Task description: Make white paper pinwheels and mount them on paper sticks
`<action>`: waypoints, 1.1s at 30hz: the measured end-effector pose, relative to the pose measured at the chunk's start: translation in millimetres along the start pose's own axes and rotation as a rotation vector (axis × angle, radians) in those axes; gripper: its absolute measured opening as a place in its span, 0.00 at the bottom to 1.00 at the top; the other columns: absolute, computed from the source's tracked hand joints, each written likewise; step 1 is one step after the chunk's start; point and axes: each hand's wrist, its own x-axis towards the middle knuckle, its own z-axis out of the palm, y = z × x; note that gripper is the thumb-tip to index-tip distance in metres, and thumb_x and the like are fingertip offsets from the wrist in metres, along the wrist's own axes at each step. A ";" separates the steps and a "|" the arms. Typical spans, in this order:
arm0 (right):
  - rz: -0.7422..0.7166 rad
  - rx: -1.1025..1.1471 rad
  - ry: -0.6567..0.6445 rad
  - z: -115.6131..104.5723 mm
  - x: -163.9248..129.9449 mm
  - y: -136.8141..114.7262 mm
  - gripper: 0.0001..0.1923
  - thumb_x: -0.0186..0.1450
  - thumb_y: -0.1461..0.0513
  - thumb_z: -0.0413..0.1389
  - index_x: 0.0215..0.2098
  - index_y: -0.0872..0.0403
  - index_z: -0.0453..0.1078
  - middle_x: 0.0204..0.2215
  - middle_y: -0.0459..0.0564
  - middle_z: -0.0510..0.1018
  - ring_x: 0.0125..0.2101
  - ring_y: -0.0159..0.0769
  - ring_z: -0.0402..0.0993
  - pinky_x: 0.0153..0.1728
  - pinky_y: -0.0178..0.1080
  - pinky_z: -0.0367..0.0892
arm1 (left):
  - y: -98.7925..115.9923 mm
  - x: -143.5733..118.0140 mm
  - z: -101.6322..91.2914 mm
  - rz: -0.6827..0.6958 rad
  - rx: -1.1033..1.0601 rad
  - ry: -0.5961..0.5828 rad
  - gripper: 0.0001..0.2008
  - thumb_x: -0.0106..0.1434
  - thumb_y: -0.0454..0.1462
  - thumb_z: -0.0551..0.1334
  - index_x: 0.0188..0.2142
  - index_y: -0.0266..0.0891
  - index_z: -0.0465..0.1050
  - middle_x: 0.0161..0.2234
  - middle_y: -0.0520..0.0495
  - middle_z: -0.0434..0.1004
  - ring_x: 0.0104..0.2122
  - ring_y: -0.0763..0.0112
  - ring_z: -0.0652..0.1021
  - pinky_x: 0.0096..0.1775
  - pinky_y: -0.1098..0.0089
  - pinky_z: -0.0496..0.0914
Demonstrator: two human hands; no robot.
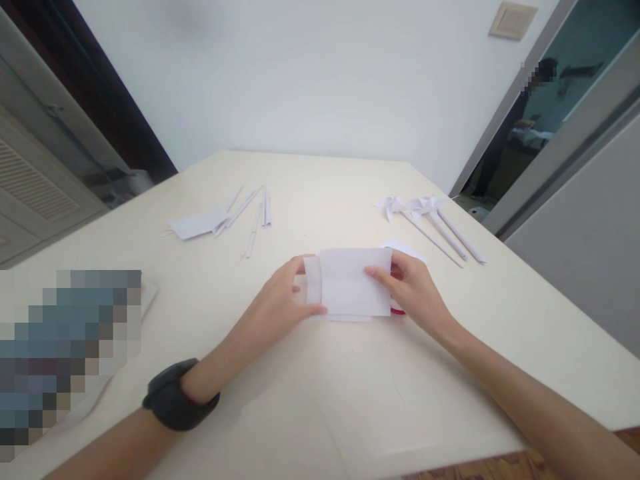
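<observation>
both hands pinch one folded white paper [350, 283] between them: the left hand [280, 303] closes thumb and fingers on its left edge, the right hand [413, 287] grips its right edge with the thumb on top, fingers behind. each grip is nearly closed, only the sheet's thickness between the pads. the paper sits just above the desk [320, 400], its lower edge touching or almost touching the surface; i cannot tell which.

risk, as a judgement: the sheet is thin and held only at its ends, so uneven pull could skew a crease or tear an edge, and a loosened thumb would let the fold spring open.

near the left grip's wrist is a black band [177, 397]. just behind the right grip, a white piece with a red rim [400, 310] peeks out, mostly hidden. further out to the left lie a flat paper scrap [197, 223] and thin rolled strips [255, 213]; further to the right, paper pinwheels [415, 207] on sticks lie side by side. beyond, an open doorway shows a person [530, 113].
</observation>
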 end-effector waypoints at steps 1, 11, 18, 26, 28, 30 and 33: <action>0.001 -0.008 0.004 -0.9 0.6 0.0 0.13 0.63 0.54 0.51 0.27 0.55 0.65 0.24 0.45 0.69 0.25 0.31 0.65 0.23 0.33 0.58 | -0.7 0.0 1.1 0.038 0.066 0.024 0.35 0.50 0.41 0.67 0.56 0.46 0.56 0.56 0.45 0.62 0.54 0.56 0.66 0.49 0.57 0.67; 0.040 -0.027 -0.004 -0.9 -1.7 -4.6 0.07 0.63 0.56 0.52 0.36 0.49 0.60 0.19 0.39 0.70 0.16 0.27 0.60 0.14 0.29 0.49 | 1.2 -4.8 11.0 0.146 0.389 0.163 0.45 0.49 0.45 0.67 0.61 0.41 0.47 0.57 0.38 0.53 0.55 0.49 0.57 0.55 0.47 0.56; -0.064 0.093 0.184 -4.8 -3.8 -10.8 0.09 0.62 0.57 0.54 0.29 0.51 0.59 0.24 0.41 0.70 0.20 0.26 0.64 0.15 0.29 0.53 | 8.3 -7.6 8.1 0.061 0.094 0.040 0.27 0.52 0.41 0.65 0.52 0.44 0.63 0.54 0.42 0.61 0.52 0.54 0.65 0.48 0.55 0.66; -0.261 -0.008 0.216 3.7 -13.4 -16.2 0.07 0.63 0.63 0.53 0.40 0.50 0.64 0.35 0.44 0.76 0.31 0.32 0.74 0.23 0.32 0.64 | 28.5 -13.4 -0.9 -0.201 -0.444 -0.116 0.10 0.59 0.42 0.60 0.25 0.40 0.69 0.22 0.56 0.71 0.28 0.74 0.75 0.36 0.74 0.68; -0.353 -0.002 0.210 6.3 -15.7 -16.2 0.14 0.64 0.68 0.50 0.47 0.48 0.61 0.44 0.45 0.76 0.40 0.33 0.75 0.28 0.32 0.68 | 28.7 -14.2 -0.5 -0.221 -0.540 -0.111 0.09 0.59 0.42 0.61 0.26 0.40 0.70 0.24 0.56 0.73 0.28 0.74 0.75 0.35 0.75 0.70; -0.440 -0.024 0.201 8.3 -17.0 -15.2 0.19 0.64 0.71 0.47 0.51 0.48 0.59 0.49 0.46 0.74 0.46 0.33 0.73 0.33 0.33 0.71 | 28.9 -15.1 0.6 -0.221 -0.586 -0.152 0.08 0.59 0.41 0.61 0.27 0.40 0.72 0.25 0.54 0.76 0.29 0.74 0.76 0.37 0.74 0.71; -0.606 -0.169 0.176 10.7 -16.5 -12.0 0.21 0.65 0.71 0.44 0.54 0.50 0.60 0.53 0.49 0.71 0.51 0.33 0.70 0.43 0.36 0.72 | 31.1 -17.4 3.0 -0.215 -0.603 -0.239 0.05 0.59 0.38 0.60 0.33 0.41 0.74 0.28 0.53 0.79 0.31 0.71 0.78 0.38 0.72 0.72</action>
